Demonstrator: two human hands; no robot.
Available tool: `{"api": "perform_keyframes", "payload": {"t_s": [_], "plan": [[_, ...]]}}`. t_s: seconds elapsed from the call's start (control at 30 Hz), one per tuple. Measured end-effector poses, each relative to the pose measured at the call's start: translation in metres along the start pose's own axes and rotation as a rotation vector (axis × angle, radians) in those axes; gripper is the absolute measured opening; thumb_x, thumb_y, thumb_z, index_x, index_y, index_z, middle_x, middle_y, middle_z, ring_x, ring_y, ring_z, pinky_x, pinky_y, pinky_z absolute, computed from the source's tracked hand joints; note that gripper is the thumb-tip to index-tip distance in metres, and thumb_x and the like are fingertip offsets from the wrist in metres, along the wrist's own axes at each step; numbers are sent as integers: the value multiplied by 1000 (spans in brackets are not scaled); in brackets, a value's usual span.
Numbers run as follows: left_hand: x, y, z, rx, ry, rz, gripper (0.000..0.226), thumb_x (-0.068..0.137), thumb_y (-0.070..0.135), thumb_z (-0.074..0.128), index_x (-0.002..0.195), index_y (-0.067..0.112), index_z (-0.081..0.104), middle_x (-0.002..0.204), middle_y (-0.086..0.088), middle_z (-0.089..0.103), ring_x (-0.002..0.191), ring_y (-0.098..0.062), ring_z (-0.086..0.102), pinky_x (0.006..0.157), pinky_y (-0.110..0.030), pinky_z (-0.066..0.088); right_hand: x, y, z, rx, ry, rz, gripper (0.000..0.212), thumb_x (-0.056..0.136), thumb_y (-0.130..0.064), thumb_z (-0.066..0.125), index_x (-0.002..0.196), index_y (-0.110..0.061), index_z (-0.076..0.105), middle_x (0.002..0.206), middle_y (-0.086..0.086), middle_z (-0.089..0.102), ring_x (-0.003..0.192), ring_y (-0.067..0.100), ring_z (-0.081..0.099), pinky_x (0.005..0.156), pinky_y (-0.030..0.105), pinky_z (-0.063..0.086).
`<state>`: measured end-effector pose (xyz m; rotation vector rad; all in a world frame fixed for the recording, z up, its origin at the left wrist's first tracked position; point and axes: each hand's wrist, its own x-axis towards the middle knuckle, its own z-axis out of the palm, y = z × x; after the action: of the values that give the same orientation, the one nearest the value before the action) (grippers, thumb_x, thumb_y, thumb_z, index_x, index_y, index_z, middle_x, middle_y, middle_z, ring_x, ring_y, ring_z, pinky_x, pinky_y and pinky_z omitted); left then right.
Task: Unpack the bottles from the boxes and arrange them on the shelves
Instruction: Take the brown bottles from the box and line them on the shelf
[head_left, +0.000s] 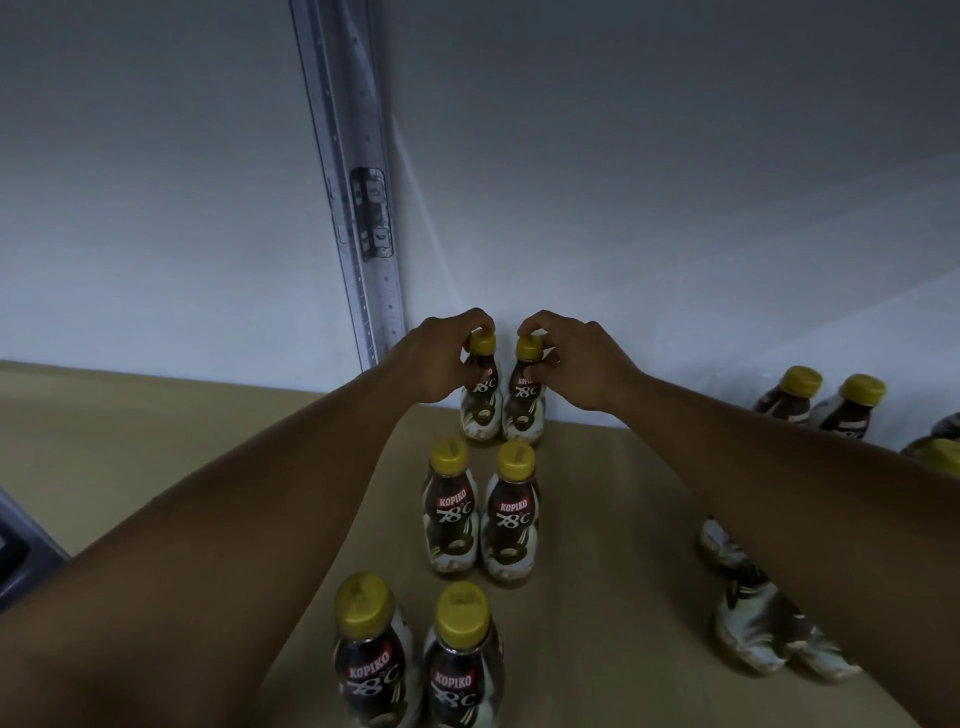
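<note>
**Bottles (451, 512) on shelf (156, 441): back pair in hand, tip risk**

Back pair stands side by side against the wall (623, 260). Risk, my read: my arms reach over the two nearer rows, so a forearm dragged low on the way out clips a cap and knocks a row down. Letting go unevenly could rock the back pair. My left hand (441, 364) has fingers curled round the left bottle (480, 400) at cap and neck; my right hand (576, 364) grips the right bottle (525, 402) likewise. Both arms stretched well forward.

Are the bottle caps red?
No, the caps on the bottles are all yellow.
</note>
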<state>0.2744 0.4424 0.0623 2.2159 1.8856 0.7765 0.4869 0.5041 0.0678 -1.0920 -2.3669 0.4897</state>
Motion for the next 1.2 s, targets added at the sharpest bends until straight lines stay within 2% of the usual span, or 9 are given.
{"api": "perform_keyframes", "payload": {"t_s": [0.2, 0.4, 0.53, 0.67, 0.83, 0.93, 1.0, 1.1, 1.2], "plan": [[-5, -5, 7, -69, 18, -27, 50, 90, 21, 75, 132, 29, 49, 112, -7, 67, 78, -27, 70, 81, -50, 58, 1, 3, 2, 16, 17, -12, 41, 86, -17, 76, 121, -29, 59, 113, 4, 69, 91, 23, 67, 87, 43, 57], [-14, -12, 16, -164, 56, -22, 63, 87, 20, 79, 137, 34, 44, 117, 0, 65, 101, -21, 67, 85, -46, 58, 2, 3, 9, 2, 59, -15, 42, 89, -20, 75, 125, -30, 56, 110, 5, 69, 85, 22, 67, 83, 39, 59], [-13, -13, 17, -145, 58, -10, 64, 89, 19, 77, 141, 32, 42, 122, -4, 65, 105, -24, 67, 87, -45, 58, 3, 3, 13, -10, 82, -13, 43, 90, -22, 74, 128, -29, 56, 112, 7, 70, 85, 23, 68, 83, 38, 58], [-12, -15, 16, -140, 51, -22, 66, 89, 21, 77, 141, 36, 40, 125, -6, 65, 99, -26, 69, 87, -49, 58, 3, 4, 15, -12, 98, -19, 43, 90, -23, 74, 128, -30, 55, 113, 6, 69, 86, 22, 67, 84, 41, 58], [-13, -15, 17, -162, 52, -23, 67, 89, 19, 77, 143, 34, 39, 127, -6, 64, 106, -25, 68, 89, -49, 57, 0, 6, 17, 13, 97, -9, 45, 91, -24, 72, 131, -31, 53, 113, 5, 69, 86, 21, 67, 84, 41, 59], [-12, -18, 18, -177, 50, -28, 70, 89, 21, 78, 144, 37, 38, 126, -5, 64, 99, -26, 69, 87, -49, 58, -5, 8, 18, 70, 78, -4, 55, 89, -25, 76, 137, -32, 49, 122, 3, 67, 96, 20, 66, 88, 36, 56], [-13, -18, 19, -182, 56, -37, 76, 87, 23, 79, 148, 37, 36, 127, -6, 64, 90, -25, 71, 87, -48, 58, -9, 9, 21, 110, 64, 5, 65, 87, -24, 79, 141, -33, 45, 125, 4, 66, 103, 21, 65, 92, 37, 56], [-14, -16, 19, -186, 75, -41, 75, 88, 21, 79, 149, 33, 37, 124, -8, 65, 80, -21, 71, 86, -46, 58, -11, 10, 23, 157, 83, 18, 67, 86, -18, 79, 140, -33, 43, 119, 6, 67, 100, 22, 66, 92, 40, 57], [-13, -16, 19, -167, 85, -26, 69, 89, 20, 78, 145, 30, 40, 121, -9, 66, 80, -21, 71, 84, -46, 58, -11, 8, 24, 173, 91, 21, 64, 87, -14, 78, 138, -32, 44, 117, 7, 67, 96, 22, 66, 89, 40, 58]]}}
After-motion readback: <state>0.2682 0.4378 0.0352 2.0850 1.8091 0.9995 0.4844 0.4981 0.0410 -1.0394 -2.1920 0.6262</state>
